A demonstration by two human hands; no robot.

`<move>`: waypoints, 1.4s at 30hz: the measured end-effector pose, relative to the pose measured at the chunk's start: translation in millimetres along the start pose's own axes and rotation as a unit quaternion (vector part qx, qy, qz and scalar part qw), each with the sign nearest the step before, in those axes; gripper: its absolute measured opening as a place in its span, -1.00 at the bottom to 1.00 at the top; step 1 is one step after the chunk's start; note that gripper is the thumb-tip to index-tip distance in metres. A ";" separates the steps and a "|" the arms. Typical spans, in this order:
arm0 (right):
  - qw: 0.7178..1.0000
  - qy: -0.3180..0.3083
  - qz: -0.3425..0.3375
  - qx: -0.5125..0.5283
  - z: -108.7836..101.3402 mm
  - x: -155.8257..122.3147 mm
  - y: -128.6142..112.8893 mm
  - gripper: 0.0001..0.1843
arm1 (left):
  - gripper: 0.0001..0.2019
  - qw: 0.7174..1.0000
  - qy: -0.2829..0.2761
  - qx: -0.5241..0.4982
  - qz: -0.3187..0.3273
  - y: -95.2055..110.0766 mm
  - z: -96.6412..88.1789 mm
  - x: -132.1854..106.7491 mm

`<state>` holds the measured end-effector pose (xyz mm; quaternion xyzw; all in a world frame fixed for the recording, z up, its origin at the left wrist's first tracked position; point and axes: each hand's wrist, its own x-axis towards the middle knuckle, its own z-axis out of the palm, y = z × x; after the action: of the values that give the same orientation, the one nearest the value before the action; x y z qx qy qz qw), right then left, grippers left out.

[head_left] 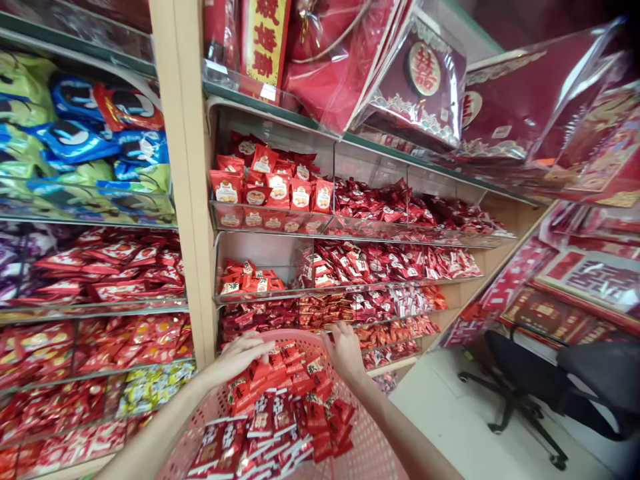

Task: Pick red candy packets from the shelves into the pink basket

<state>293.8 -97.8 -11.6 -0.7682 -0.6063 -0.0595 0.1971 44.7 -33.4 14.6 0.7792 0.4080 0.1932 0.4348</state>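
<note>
A pink plastic basket [373, 407] with a perforated wall stands in front of me, filled with red snack packets [295, 373] and dark red packets [267, 417] with white edges. My left hand [245, 355] lies over its far left rim, fingers reaching inward above the packets and the thumb side partly hidden. On the far right rim, my right hand [345, 348] is closed, its fingers wrapped round the edge. Just beyond the basket, clear shelf bins hold small red packets [257, 283].
A wooden post [183, 167] parts the shelves. Blue and green bags [85, 140] fill the upper left bin. Red gift bags [340, 60] overhang the top shelf. At right, a black wheeled chair [545, 380] stands on the pale floor [440, 413].
</note>
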 end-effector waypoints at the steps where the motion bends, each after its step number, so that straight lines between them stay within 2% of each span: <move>1: 1.000 -0.017 0.025 0.003 2.5 1.8 2.7 -0.64 | -0.53 1.000 -0.008 -0.003 0.007 1.7 1.1 1.9; 5: 0.988 -0.120 0.093 0.039 13.9 -6.1 13.4 -0.53 | -0.52 0.999 -0.036 -0.009 0.031 -0.1 7.2 10.5; 11: 0.990 -0.100 0.102 0.014 24.7 -28.8 27.9 -0.53 | -0.51 0.996 -0.066 -0.047 0.049 -12.0 20.3 23.0; 15: 0.988 -0.104 0.113 -0.005 27.1 -32.1 36.4 -0.52 | -0.50 0.994 -0.076 -0.061 0.049 -8.9 26.5 27.0; 19: 0.986 -0.112 0.119 -0.011 20.3 -32.6 46.6 -0.53 | -0.51 0.995 -0.073 -0.046 0.048 -2.2 35.7 33.3; 23: 0.986 -0.117 0.116 -0.008 10.0 -31.9 64.3 -0.57 | -0.51 0.994 -0.074 -0.040 0.068 5.8 52.9 41.9; 27: 0.987 -0.125 0.098 -0.013 1.5 -25.9 88.0 -0.56 | -0.52 0.995 -0.052 -0.049 0.074 18.7 71.9 46.7; 32: 0.985 -0.152 0.080 -0.023 -3.9 -14.6 114.7 -0.55 | -0.53 0.997 -0.025 -0.047 0.053 30.3 95.3 51.5; 37: 0.986 -0.152 0.062 -0.027 -9.3 -9.5 138.7 -0.54 | -0.54 0.997 -0.011 -0.054 0.051 37.4 120.9 58.2; 42: 0.987 -0.147 0.053 -0.023 -21.7 -12.0 172.6 -0.56 | -0.56 0.997 -0.010 -0.064 0.048 59.0 150.4 67.1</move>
<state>458.7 -149.2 -35.5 -0.8041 -0.5853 0.0508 0.0906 210.7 -74.7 -22.0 0.7705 0.3528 0.2317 0.4777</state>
